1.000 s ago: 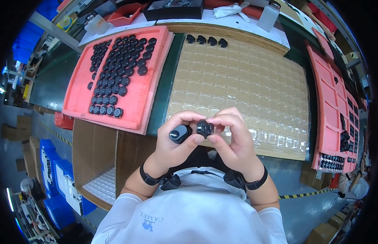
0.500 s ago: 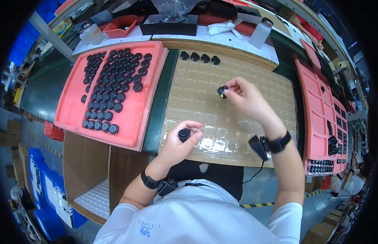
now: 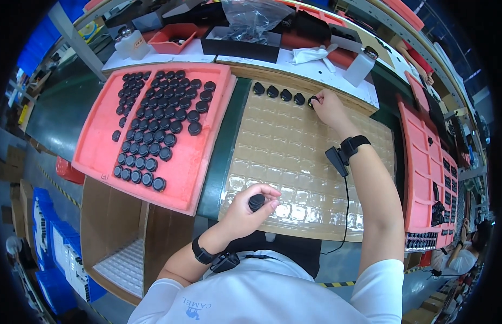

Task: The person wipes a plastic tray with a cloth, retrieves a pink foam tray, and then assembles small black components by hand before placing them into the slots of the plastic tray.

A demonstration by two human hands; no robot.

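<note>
My right hand (image 3: 332, 110) is at the far side of a clear plastic blister tray (image 3: 294, 140), fingers pinched on a small black part (image 3: 313, 101). That part sits at the right end of a short row of similar black parts (image 3: 285, 94) in the tray's far row. Over the tray's near left corner, my left hand (image 3: 250, 211) holds a round black knob-like part (image 3: 256, 202) in its curled palm. To the left lies a pink foam tray (image 3: 100, 143) bearing many round black parts (image 3: 154, 113) in uneven rows.
Behind the tray, a white shelf (image 3: 291, 69) carries a black box (image 3: 237, 49), a red bin (image 3: 173, 39), a white glove (image 3: 309, 55) and a clear bottle (image 3: 361, 66). More pink trays (image 3: 418, 178) stand on the right. An open cardboard box (image 3: 115, 216) is below left.
My right hand has moved away from me to the tray's far row, bringing its black part to the end of the row. The left hand still holds its part; the view has shifted slightly.
</note>
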